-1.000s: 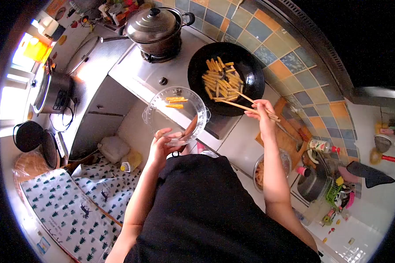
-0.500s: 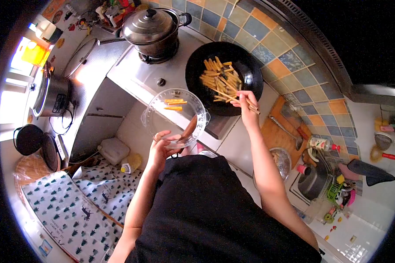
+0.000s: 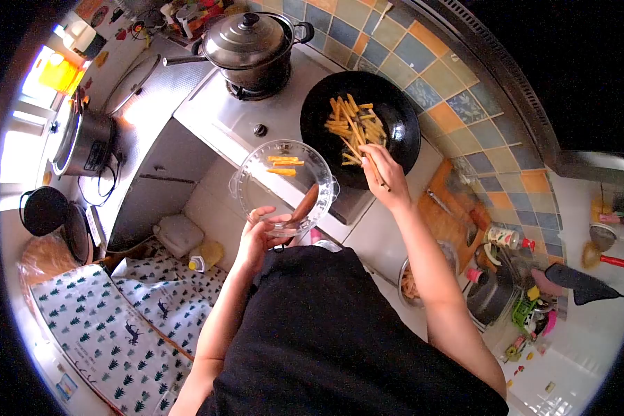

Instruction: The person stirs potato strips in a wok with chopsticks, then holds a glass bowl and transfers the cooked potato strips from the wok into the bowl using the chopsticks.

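Observation:
My left hand (image 3: 258,234) grips the near rim of a clear glass bowl (image 3: 237,182) with side handles. A few yellow strips, like fries (image 3: 284,171), lie in the bowl. A long brown shape (image 3: 305,202) shows at its right side; I cannot tell whether it is inside or seen through the glass. My right hand (image 3: 386,179) is closed around a pair of chopsticks (image 3: 359,135), whose tips are among the strips in the black wok (image 3: 403,132). Many golden strips (image 3: 343,119) lie in that wok, right of the bowl.
A lidded steel pot (image 3: 246,48) stands on the stove (image 3: 222,114), its handle pointing left. Right of the wok lie a wooden board (image 3: 433,222), a ladle (image 3: 442,202) and a bowl of food (image 3: 412,281), near the sink (image 3: 492,298). A rice cooker (image 3: 83,142) stands left.
The chopsticks and my right hand have shifted slightly up and left over the wok, among the strips. The bowl stays in my left hand; the whole view has shifted a little.

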`<action>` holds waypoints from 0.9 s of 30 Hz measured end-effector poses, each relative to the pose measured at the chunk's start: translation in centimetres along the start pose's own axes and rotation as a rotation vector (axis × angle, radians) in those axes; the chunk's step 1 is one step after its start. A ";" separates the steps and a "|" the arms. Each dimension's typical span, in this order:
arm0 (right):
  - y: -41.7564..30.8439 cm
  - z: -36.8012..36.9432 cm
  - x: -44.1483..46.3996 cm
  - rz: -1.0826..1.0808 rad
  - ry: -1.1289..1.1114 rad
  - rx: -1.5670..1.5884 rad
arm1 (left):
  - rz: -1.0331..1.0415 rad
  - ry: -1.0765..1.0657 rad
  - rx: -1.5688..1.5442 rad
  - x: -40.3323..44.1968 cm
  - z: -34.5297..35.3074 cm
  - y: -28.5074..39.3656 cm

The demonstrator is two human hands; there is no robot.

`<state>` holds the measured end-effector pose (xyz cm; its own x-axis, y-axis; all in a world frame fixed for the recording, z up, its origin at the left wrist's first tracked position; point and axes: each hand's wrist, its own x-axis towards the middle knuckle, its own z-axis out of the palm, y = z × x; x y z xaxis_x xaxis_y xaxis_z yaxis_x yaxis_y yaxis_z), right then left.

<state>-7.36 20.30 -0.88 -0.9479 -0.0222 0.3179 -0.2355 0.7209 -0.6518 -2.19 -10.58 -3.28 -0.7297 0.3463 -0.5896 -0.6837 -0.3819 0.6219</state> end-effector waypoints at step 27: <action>5.6 1.6 4.0 0.388 0.325 0.461 | -0.023 0.011 0.015 -0.1 0.3 0.7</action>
<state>-12.81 23.11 -4.37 -0.8866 0.4390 0.1455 -0.0274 0.2641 -0.9641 -2.55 -10.59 -2.60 -0.7139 0.3453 -0.6092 -0.7002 -0.3612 0.6159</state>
